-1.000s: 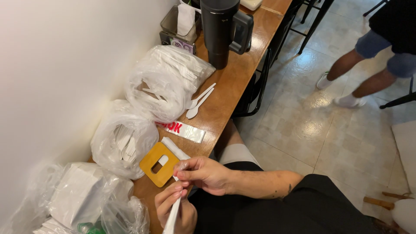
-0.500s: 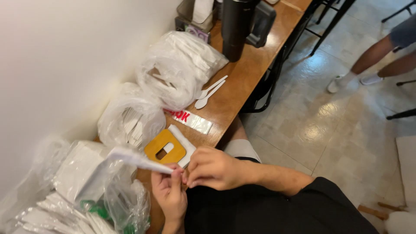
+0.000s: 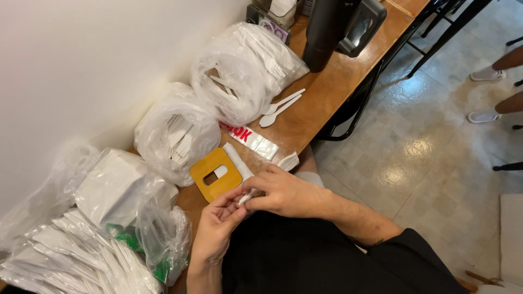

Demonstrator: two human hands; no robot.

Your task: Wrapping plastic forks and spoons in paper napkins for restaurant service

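Note:
Both my hands meet at the near edge of a narrow wooden counter (image 3: 321,103). My right hand (image 3: 283,191) pinches a small rolled white napkin (image 3: 248,197) with plastic cutlery inside, and my left hand (image 3: 218,226) grips its lower end from below. Just beyond my fingers lies a yellow wooden tool with a slot (image 3: 215,175), and a white wrapped roll (image 3: 237,160) rests against it. A white sachet with red print (image 3: 251,139) lies further back.
Clear plastic bags of white cutlery (image 3: 245,71) and napkins (image 3: 174,133) line the wall. A stack of napkins (image 3: 117,188) and a heap of wrapped sets (image 3: 76,256) sit at left. Two loose white spoons (image 3: 280,106), a black tumbler (image 3: 327,27). Another person's legs (image 3: 498,81) stand at right.
The napkin that was spread out in my hands half a second ago is now rolled small between my fingers. My view has tilted down and closer to the counter.

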